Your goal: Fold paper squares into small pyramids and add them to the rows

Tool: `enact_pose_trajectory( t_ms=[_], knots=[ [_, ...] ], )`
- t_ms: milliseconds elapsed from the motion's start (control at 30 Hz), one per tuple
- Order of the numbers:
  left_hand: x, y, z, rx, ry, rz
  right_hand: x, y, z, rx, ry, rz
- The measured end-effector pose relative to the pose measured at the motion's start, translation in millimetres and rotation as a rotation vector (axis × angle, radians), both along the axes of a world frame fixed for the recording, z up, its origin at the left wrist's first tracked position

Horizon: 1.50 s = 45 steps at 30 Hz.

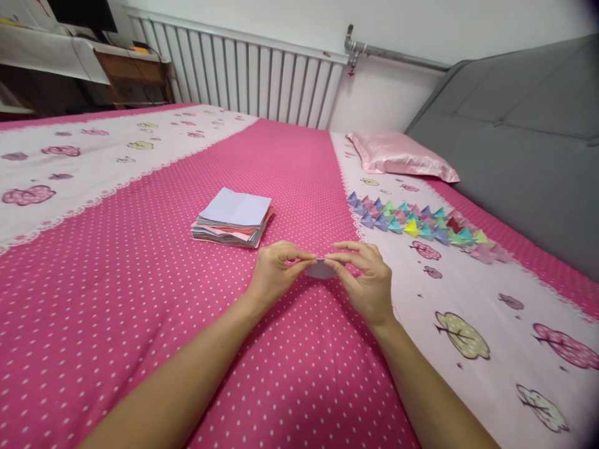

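Note:
Both of my hands pinch one small pale folded paper [321, 269] just above the pink dotted bedsheet. My left hand [276, 271] grips its left edge with closed fingers. My right hand [367, 280] grips the right edge, fingers curled. A stack of coloured square papers [234, 218], a white sheet on top, lies a little beyond my left hand. Rows of several folded coloured paper pieces [416, 224] lie to the right of my right hand on the pale strip of the sheet.
A pink satin pillow [402, 156] rests by the grey padded headboard [524, 137] at right. A white radiator [243, 75] lines the far wall. A wooden desk [131, 72] stands at back left.

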State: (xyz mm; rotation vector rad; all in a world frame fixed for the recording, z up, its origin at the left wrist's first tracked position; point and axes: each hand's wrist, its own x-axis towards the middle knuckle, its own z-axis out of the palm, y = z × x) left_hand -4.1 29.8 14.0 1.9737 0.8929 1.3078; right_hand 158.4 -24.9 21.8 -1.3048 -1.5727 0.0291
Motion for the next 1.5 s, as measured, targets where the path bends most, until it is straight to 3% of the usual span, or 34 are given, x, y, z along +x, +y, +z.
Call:
enact_pose_trajectory(
  t_ms=[133,233,500,733,867,1167,1333,1500],
  knots=[
    [0.8,-1.5,2.4,-0.204,-0.071,0.073,5.2,2.4,1.7,-0.058,0.155,-0.004],
    [1.9,-2.3,5.3,-0.313,-0.110,0.059,6.3,4.0,0.0,-0.142,0.290,-0.013],
    [3.4,0.3,7.5,-0.436,-0.206,-0.004,5.4,7.1,-6.4,-0.276,0.588,0.043],
    [3.2,2.8,4.5,-0.587,-0.371,-0.022,0.2,5.6,-3.2,-0.485,0.809,0.299],
    [1.8,2.4,6.0,-0.682,-0.435,-0.053,-2.5,4.2,-2.7,-0.541,0.822,0.389],
    [5.2,-2.1,2.9,-0.500,-0.254,-0.263,3.3,5.7,-2.3,-0.545,0.877,0.253],
    [8.0,-4.7,0.9,-0.556,-0.237,-0.385,3.5,6.1,-4.5,-0.567,0.894,0.237],
    [8.1,-4.3,0.0,-0.590,-0.239,-0.400,2.3,7.0,-7.0,-0.563,0.874,0.235]
  ],
)
